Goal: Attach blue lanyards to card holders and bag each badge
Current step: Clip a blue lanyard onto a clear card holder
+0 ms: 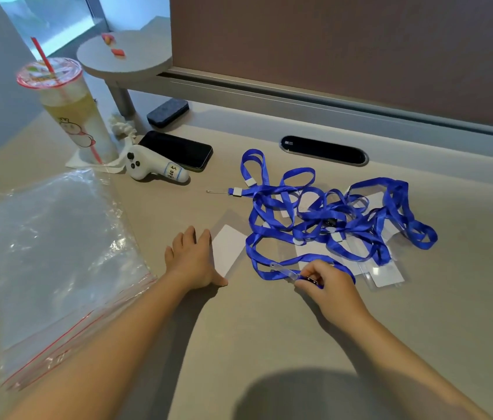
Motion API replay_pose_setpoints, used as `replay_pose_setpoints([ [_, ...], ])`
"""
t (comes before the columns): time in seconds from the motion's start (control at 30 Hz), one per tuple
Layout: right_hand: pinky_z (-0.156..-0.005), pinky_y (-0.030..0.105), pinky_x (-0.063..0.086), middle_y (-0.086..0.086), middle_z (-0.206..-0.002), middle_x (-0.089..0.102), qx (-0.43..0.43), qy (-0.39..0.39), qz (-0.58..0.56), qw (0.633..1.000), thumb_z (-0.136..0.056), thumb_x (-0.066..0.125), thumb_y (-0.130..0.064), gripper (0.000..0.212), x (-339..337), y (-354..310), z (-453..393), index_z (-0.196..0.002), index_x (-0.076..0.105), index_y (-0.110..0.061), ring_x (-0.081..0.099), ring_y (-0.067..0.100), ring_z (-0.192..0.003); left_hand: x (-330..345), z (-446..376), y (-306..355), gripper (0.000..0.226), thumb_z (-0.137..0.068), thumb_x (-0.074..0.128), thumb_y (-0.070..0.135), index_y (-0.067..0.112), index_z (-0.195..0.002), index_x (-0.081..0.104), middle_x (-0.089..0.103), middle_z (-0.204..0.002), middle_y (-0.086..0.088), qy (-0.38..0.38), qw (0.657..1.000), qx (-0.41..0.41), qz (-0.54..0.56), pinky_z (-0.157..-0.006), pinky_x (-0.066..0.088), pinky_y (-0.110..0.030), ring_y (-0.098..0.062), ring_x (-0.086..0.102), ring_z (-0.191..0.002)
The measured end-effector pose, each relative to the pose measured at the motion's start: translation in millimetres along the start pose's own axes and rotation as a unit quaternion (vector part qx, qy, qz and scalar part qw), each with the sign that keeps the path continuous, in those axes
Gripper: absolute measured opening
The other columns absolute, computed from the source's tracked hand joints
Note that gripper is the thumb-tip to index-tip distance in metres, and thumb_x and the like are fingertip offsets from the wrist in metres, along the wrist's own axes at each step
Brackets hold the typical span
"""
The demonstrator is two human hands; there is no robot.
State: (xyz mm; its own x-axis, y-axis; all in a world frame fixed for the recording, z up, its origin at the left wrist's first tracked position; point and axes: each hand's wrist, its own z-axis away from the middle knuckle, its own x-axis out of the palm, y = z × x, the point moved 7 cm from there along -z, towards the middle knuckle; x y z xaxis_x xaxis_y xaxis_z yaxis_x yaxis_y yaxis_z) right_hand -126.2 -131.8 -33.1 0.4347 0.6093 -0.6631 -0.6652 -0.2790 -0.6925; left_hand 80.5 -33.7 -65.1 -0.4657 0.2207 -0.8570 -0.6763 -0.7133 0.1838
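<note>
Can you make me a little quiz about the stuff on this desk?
1. True or false: the left hand lies flat beside a card holder.
2. The right hand pinches: A) the phone B) a lanyard clip C) the drink cup
3. What colour are the lanyards?

Key: 1 true; 2 B; 3 blue.

blue lanyards (330, 216) tangled over clear card holders (387, 275); bag (42, 253) flat
</note>
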Motion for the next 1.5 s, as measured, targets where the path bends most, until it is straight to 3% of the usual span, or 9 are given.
replay_pose_setpoints([
  [0.33,-0.057,0.015,0.036,-0.009,-0.064,0.052,-0.01,0.004,-0.051,0.999,-0.083,0.062,-0.016,0.008,5,-12,-3,-0.081,0.058,-0.009,0.045,0.005,-0.058,-8,10,4,0.095,-0.06,0.074,0.056,0.009,-0.131,0.031,0.032,-0.138,-0.01,0.085,0.995,-0.052,0.024,-0.104,0.03,-0.036,-0.027,0.032,-0.127],
  [0.53,-0.052,0.005,0.037,-0.008,-0.065,0.051,-0.014,0.016,-0.061,0.998,-0.083,0.061,-0.016,0.008,4,-16,-3,-0.08,0.056,-0.012,0.044,0.004,-0.057,-8,19,3,0.103,-0.06,0.082,0.038,0.011,-0.137,0.019,0.032,-0.142,-0.008,0.083,0.987,-0.037,0.135,-0.104,0.032,-0.037,-0.025,0.034,-0.129],
  [0.67,-0.066,0.021,0.046,-0.008,-0.07,0.055,-0.042,0.029,-0.089,0.995,-0.084,0.059,-0.012,0.019,-3,-29,-5,-0.073,0.052,-0.026,0.054,0.013,-0.069,-21,29,0,0.097,-0.064,0.081,0.027,0.015,-0.138,0.019,0.037,-0.142,-0.008,0.09,0.968,-0.003,0.235,-0.103,0.037,-0.04,-0.027,0.038,-0.128],
  [0.8,-0.062,0.017,0.046,-0.008,-0.073,0.058,-0.07,0.041,-0.13,0.988,-0.086,0.057,-0.011,0.023,-13,-54,-6,-0.073,0.052,-0.03,0.055,0.004,-0.066,-42,39,1,0.061,-0.073,0.073,0.023,0.017,-0.121,0.036,0.047,-0.087,0.001,0.086,0.936,0.021,0.341,-0.068,0.043,-0.025,-0.016,0.048,-0.082],
  [0.93,-0.05,0.007,0.043,-0.006,-0.07,0.059,-0.104,0.068,-0.175,0.977,-0.086,0.056,-0.013,0.019,-37,-89,-6,-0.072,0.054,-0.026,0.057,-0.003,-0.058,-67,48,13,0.021,-0.082,0.064,0.02,0.017,-0.077,0.044,0.042,-0.068,0.002,0.085,0.905,0.068,0.411,-0.057,0.034,-0.019,-0.01,0.038,-0.061],
  [1.1,-0.045,0.009,0.043,-0.002,-0.068,0.059,-0.154,0.098,-0.195,0.964,-0.086,0.057,-0.011,0.014,-70,-133,-4,-0.075,0.056,-0.019,0.056,-0.001,-0.052,-100,66,40,0.009,-0.086,0.056,0.007,0.01,-0.091,0.049,0.057,-0.095,-0.015,0.063,0.874,0.122,0.466,-0.067,0.043,-0.023,-0.021,0.052,-0.085],
  [1.27,-0.042,0.007,0.041,0.0,-0.066,0.058,-0.176,0.132,-0.165,0.962,-0.086,0.057,-0.011,0.021,-94,-160,2,-0.071,0.051,-0.024,0.052,0.008,-0.053,-130,89,66,0.029,-0.085,0.051,-0.005,0.02,-0.099,0.044,0.054,-0.098,-0.006,0.041,0.85,0.195,0.489,-0.067,0.049,-0.021,-0.017,0.056,-0.085],
  [1.37,-0.054,0.022,0.048,-0.001,-0.065,0.056,-0.185,0.156,-0.137,0.961,-0.085,0.058,-0.016,0.02,-102,-170,10,-0.069,0.049,-0.025,0.053,0.015,-0.058,-143,101,77,0.026,-0.087,0.05,-0.003,0.02,-0.099,0.046,0.053,-0.094,-0.001,0.045,0.856,0.215,0.468,-0.066,0.047,-0.017,-0.008,0.053,-0.079],
  [1.5,-0.067,0.039,0.052,-0.003,-0.066,0.055,-0.19,0.174,-0.113,0.96,-0.085,0.058,-0.021,0.019,-109,-181,19,-0.07,0.048,-0.026,0.057,0.021,-0.07,-149,109,88,0.014,-0.092,0.046,0.009,0.02,-0.1,0.048,0.055,-0.098,0.0,0.03,0.832,0.214,0.511,-0.075,0.047,-0.023,-0.015,0.054,-0.094],
])
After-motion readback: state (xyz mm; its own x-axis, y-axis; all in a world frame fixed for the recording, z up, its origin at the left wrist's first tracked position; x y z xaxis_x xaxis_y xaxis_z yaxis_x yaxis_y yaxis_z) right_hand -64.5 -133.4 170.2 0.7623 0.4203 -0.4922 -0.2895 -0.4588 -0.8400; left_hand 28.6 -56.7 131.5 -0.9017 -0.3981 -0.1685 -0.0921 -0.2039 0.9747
